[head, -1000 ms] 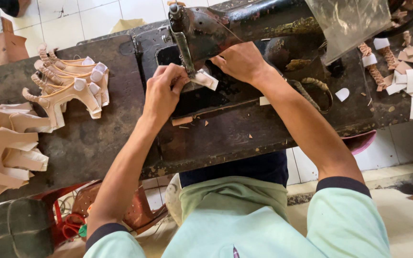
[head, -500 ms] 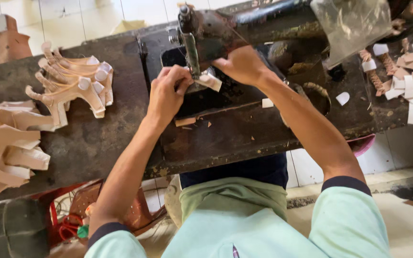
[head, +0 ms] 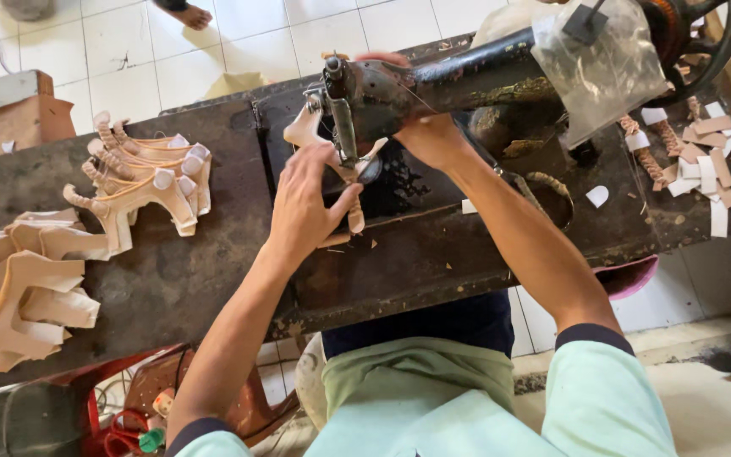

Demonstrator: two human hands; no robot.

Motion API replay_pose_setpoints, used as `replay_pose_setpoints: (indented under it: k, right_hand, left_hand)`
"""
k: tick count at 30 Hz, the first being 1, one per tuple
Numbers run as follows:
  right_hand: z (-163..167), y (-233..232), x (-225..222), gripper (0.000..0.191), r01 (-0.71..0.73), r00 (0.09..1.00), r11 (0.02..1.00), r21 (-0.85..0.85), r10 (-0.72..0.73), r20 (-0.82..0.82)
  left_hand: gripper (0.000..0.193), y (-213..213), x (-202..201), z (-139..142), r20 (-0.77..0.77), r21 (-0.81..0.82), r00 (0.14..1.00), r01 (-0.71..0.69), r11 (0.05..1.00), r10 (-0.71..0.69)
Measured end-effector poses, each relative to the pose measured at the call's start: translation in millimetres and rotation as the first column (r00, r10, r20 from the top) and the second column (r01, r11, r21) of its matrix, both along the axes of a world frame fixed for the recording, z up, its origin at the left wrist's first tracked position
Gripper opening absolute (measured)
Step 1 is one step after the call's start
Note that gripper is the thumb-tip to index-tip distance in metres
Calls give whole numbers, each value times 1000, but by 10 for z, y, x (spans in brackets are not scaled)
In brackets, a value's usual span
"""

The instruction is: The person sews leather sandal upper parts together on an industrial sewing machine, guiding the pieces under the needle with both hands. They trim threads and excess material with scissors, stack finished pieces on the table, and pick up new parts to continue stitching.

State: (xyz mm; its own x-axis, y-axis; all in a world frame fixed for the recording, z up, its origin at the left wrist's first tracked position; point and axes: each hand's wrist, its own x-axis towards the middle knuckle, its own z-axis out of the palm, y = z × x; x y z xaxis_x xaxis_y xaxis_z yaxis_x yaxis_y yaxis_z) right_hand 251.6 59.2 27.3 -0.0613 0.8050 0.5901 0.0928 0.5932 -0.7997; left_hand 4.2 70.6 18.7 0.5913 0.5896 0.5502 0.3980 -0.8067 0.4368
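Broadly, a dark table (head: 213, 279) carries a sewing machine (head: 433, 85) and tan cutouts (head: 137, 178). Left hand (head: 306, 207) pinches a tan strap (head: 332, 152) beneath the needle; right hand (head: 429, 135) grips the strap's far side, fingers curled behind the machine.

The sewing machine (head: 467, 85) is dark, worn metal with a dull sheen. The worktop (head: 196, 271) is rough, stained wood. Tan leather pieces (head: 141, 182) look smooth and matt. A clear plastic bag (head: 602, 63) shines, crinkled.
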Motion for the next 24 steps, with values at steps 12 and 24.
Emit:
replay_pose_setpoints:
  k: [12, 24]
  right_hand:
    - [-416, 79, 139, 17, 347, 630, 933, -100, -153, 761]
    - [-495, 137, 114, 37, 275, 612, 918, 287, -397, 684]
  left_hand:
    - [55, -42, -15, -12, -227, 103, 970, -59, 993, 82]
    - [51, -39, 25, -84, -232, 142, 966, -85, 986, 117]
